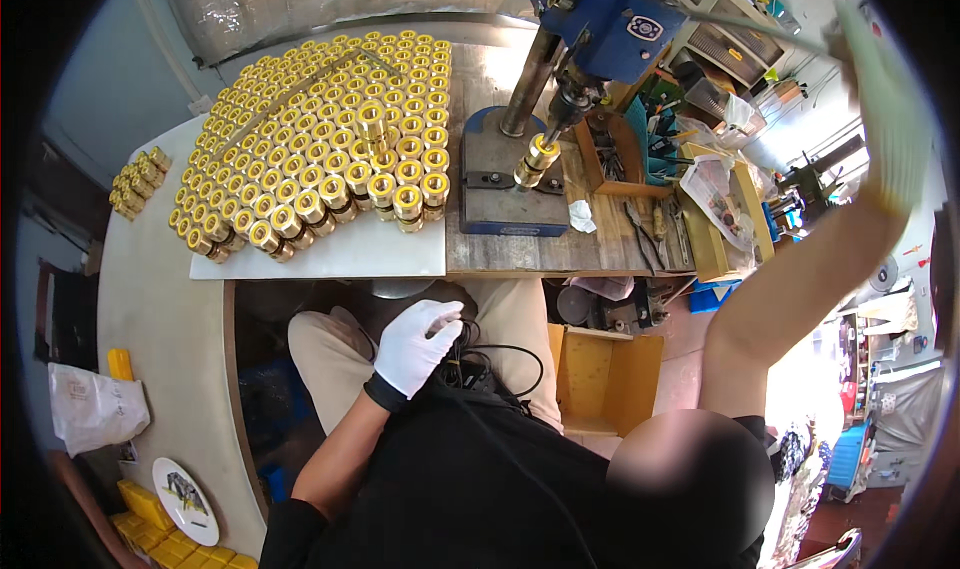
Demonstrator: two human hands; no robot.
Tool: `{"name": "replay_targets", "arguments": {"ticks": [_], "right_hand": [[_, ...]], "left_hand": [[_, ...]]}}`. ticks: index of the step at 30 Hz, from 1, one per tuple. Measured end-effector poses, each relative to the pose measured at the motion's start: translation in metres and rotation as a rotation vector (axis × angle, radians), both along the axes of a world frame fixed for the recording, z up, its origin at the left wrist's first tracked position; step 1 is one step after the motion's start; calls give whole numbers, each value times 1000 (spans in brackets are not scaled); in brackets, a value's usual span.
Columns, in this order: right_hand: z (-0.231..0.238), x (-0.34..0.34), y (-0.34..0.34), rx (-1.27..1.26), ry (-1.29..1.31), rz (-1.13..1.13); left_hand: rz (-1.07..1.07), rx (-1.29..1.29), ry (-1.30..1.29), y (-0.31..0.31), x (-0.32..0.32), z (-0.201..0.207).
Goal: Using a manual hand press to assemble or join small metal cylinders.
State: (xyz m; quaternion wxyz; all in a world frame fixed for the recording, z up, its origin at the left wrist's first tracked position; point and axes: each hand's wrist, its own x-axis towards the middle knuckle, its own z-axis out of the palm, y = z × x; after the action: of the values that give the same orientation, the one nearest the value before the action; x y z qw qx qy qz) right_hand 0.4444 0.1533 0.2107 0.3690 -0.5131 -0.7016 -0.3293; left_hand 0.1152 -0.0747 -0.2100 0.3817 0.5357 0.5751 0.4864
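Observation:
My left hand [415,347], in a white glove with a dark cuff, is above my lap beside black cables [465,361]. Its fingers bend loosely, with a gap at the thumb and nothing visible in them. My right hand [890,119], also gloved and smeared by motion, is raised at the far right, around the end of a long lever [760,31]. That lever runs to a blue bench press [605,24]. Beneath its spindle [575,94], a brass fitting [538,159] stands tilted on the press's base [500,207].
Many brass fittings [300,149] stand in rows on a white board [400,259], crossed by a thin strip; one sits higher. Pliers [642,237], a wooden tool box [605,149] and a yellow tray [715,254] lie right of the press. A white plate [200,529] is lower left.

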Motion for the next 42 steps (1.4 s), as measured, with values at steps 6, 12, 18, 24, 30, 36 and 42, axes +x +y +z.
{"name": "replay_targets", "arguments": {"ticks": [6, 12, 18, 24, 30, 36, 42], "right_hand": [[-186, -27, -100, -404, 175, 19], [-177, -19, -64, -542, 123, 472], [-182, -72, -61, -475, 54, -561], [-249, -38, -35, -810, 497, 141], [-235, -47, -42, -672, 265, 0], [-269, -41, -66, -260, 815, 513], [-156, 12, -54, 216, 347, 420]], "left_hand": [[-313, 339, 336, 45, 25, 54], [-314, 1174, 299, 131, 142, 212], [-351, 1158, 600, 165, 208, 229], [-331, 1214, 467, 194, 204, 169], [-511, 1145, 450, 158, 178, 173], [-395, 655, 442, 87, 53, 107], [300, 417, 743, 104, -46, 60]]}}
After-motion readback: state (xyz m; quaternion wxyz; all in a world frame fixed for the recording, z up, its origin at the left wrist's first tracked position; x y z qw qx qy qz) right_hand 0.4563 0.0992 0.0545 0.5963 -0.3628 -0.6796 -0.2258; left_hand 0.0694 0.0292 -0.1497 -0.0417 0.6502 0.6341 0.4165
